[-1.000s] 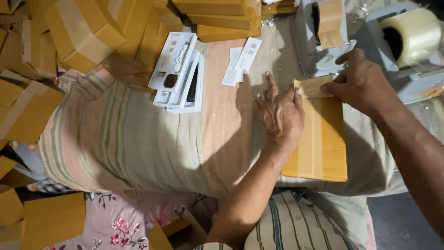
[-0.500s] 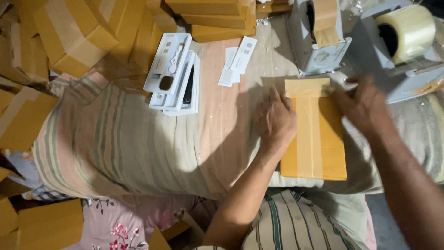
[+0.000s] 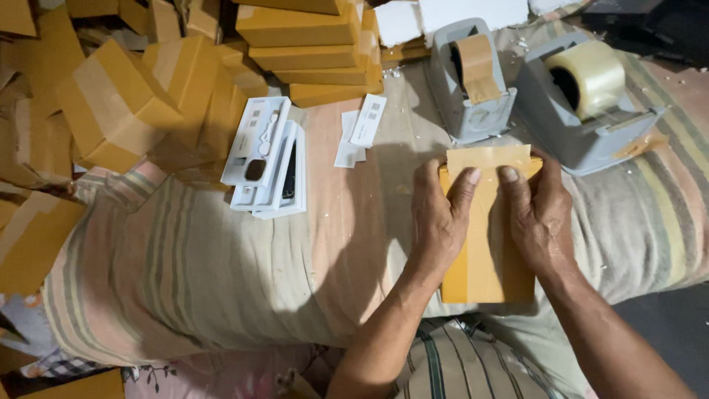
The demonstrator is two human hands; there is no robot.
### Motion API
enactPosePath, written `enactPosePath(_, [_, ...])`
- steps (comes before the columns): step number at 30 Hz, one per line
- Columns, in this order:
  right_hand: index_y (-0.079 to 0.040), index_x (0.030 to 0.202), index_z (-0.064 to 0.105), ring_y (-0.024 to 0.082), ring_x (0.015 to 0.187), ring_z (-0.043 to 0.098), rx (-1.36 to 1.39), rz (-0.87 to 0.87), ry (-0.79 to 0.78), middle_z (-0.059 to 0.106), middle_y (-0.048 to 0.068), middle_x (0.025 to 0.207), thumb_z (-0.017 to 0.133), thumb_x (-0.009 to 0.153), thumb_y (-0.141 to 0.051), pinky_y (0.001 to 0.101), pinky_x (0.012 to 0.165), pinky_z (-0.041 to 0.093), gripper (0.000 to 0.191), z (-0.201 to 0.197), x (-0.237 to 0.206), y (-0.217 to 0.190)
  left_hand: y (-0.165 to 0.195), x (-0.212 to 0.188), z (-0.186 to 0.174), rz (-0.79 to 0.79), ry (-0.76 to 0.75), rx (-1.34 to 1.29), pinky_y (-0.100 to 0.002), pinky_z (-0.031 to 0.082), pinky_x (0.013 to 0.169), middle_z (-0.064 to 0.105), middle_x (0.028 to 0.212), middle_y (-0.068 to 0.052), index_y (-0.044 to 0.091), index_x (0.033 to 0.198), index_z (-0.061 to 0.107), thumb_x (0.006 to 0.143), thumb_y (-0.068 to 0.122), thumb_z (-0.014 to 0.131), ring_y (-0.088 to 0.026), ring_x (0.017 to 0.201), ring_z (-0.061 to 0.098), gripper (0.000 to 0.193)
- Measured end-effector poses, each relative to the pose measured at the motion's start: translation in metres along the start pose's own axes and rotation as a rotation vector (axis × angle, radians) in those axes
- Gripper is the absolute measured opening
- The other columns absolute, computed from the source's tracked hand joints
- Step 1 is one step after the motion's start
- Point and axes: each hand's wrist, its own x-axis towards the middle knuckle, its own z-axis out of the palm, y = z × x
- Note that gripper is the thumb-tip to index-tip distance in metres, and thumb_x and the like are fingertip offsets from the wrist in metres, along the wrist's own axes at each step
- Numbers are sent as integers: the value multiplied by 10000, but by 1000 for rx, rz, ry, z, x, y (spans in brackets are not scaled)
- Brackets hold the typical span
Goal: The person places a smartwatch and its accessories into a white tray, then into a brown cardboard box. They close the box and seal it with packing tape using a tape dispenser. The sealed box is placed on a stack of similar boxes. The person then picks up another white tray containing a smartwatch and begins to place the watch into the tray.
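Flat brown box [image 3: 487, 258] on striped cloth [image 3: 221, 281], just below brown-tape dispenser [image 3: 473, 81]. Left hand [image 3: 441, 218] and right hand [image 3: 538, 214] pressed flat on top, fingers extended, nothing gripped. Clear-tape dispenser [image 3: 591, 103] to the right.

My right hand [image 3: 539, 218] has come off the tape dispenser side onto the yellow box [image 3: 487, 244], pressing beside my left hand [image 3: 442, 218].

flat box: yellow-brown [image 3: 487, 244], lying near right under both hands;
white packs: [image 3: 267, 159] stacked left of centre;
labels: white slips [image 3: 360, 127] lying centre;
cartons: yellow-brown [image 3: 310, 44] piling far left
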Motion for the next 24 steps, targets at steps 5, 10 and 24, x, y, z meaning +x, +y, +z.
enactPosePath(5, [-17,1466,486,191,993,620,98,14,47,654,119,1092,581,1111,-283,339,895,514,453,-9,-8,2,21,-6,-6,57,-24,-46,-450,492,963,570,1212,-214,9,1331,524,1073,460,557,-351,1123,598,521])
enactPosePath(10, [-59,1451,381,152,1206,573,459,-201,20,533,38,1347,764,1022,-210,318,1048,522,595,-22,-1,-5,43,7,-15,398,-7,-153,-385,509,1066,546,1270,-150,32,1312,526,1039,454,681,-287,1203,567,527])
enactPosePath(24, [-45,1143,578,141,1284,555,461,-267,65,562,96,1397,836,936,-93,318,1153,491,335,-13,7,-14,32,29,-31,353,-124,-423,-363,522,1096,605,1393,-104,32,1169,645,1002,313,771,-241,1295,605,350])
